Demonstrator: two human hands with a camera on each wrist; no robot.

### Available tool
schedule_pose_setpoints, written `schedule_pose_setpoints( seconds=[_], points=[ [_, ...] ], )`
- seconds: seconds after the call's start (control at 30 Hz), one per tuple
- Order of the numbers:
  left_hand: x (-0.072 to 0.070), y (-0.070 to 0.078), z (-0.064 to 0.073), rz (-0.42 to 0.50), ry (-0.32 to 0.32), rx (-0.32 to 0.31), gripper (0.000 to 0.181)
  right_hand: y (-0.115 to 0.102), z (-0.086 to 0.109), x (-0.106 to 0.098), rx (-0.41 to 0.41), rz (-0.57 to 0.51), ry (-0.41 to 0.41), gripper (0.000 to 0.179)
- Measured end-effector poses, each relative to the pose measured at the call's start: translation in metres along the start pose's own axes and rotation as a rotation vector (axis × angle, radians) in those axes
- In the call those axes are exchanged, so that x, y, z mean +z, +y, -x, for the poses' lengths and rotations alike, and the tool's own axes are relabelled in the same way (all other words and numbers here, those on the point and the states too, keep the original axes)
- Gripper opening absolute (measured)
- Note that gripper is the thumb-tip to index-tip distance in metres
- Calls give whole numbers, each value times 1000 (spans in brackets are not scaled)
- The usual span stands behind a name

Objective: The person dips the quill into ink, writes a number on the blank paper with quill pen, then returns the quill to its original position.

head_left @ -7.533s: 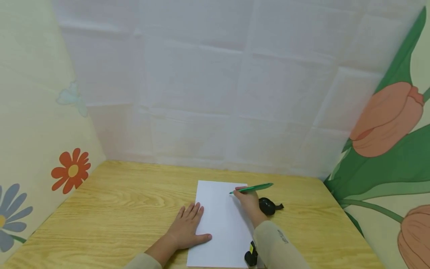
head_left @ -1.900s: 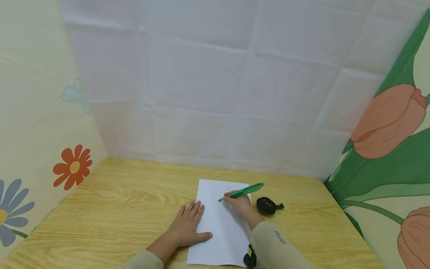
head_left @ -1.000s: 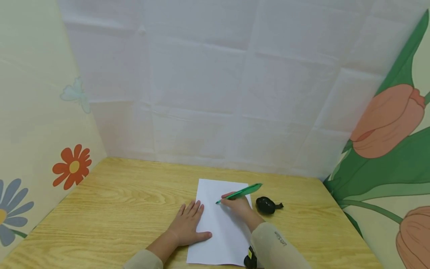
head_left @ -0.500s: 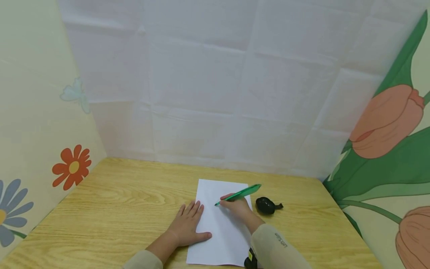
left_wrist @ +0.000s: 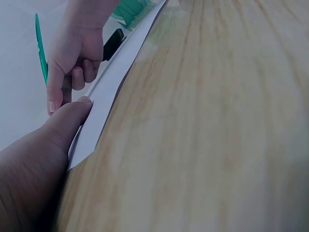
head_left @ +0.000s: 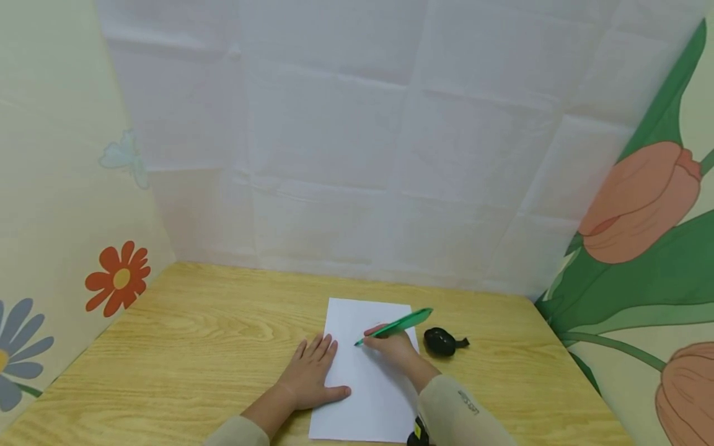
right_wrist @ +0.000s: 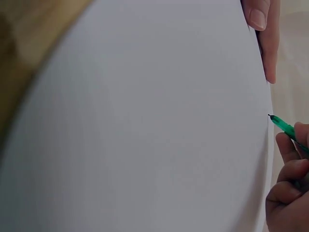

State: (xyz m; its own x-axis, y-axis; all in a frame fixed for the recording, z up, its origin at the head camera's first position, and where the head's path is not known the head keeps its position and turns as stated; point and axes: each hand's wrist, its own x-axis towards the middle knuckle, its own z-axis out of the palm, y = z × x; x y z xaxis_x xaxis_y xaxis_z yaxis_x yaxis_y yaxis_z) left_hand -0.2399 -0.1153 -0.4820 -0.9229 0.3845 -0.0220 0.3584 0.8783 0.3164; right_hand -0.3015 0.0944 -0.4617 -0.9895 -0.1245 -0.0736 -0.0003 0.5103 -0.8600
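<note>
A white sheet of paper [head_left: 370, 396] lies lengthwise on the wooden table. My left hand [head_left: 308, 375] rests flat along its left edge, fingers straight, thumb stretched over the sheet. With my right hand [head_left: 395, 348] I pinch a green pen [head_left: 406, 321] whose rear end is broad and leaf-shaped. The pen slants down to the left, its dark tip at the upper middle of the sheet. In the right wrist view the tip of the pen [right_wrist: 282, 125] is at the paper's surface; whether it touches, I cannot tell. No marks on the paper can be made out.
A rounded black object with a short tail [head_left: 440, 342] lies on the table [head_left: 223, 347] right of the paper. A black thing with a yellow patch [head_left: 418, 432] shows under my right sleeve [head_left: 460, 412]. Pale cloth [head_left: 357, 155] stands behind; flower-printed walls flank both sides.
My right hand and the pen have moved left and toward me down the sheet, from its upper right to its upper middle. The left hand has stayed in place.
</note>
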Motion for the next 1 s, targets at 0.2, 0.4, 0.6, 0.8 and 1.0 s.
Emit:
schedule_pose_setpoints(
  seconds=[0.2, 0.4, 0.6, 0.8, 1.0],
  points=[
    [0, 1, 2, 1, 7, 6, 104, 1, 3, 1, -3, 3, 6, 22],
    [4, -2, -1, 5, 16, 7, 105, 3, 3, 2, 1, -15, -3, 21],
    [5, -4, -2, 4, 11, 8, 105, 4, 5, 2, 5, -9, -14, 20],
    [3, -2, 0, 11, 5, 9, 105, 5, 6, 3, 4, -4, -24, 19],
    [3, -3, -1, 10, 11, 9, 105, 4, 8, 2, -4, -2, -36, 18]
  ],
)
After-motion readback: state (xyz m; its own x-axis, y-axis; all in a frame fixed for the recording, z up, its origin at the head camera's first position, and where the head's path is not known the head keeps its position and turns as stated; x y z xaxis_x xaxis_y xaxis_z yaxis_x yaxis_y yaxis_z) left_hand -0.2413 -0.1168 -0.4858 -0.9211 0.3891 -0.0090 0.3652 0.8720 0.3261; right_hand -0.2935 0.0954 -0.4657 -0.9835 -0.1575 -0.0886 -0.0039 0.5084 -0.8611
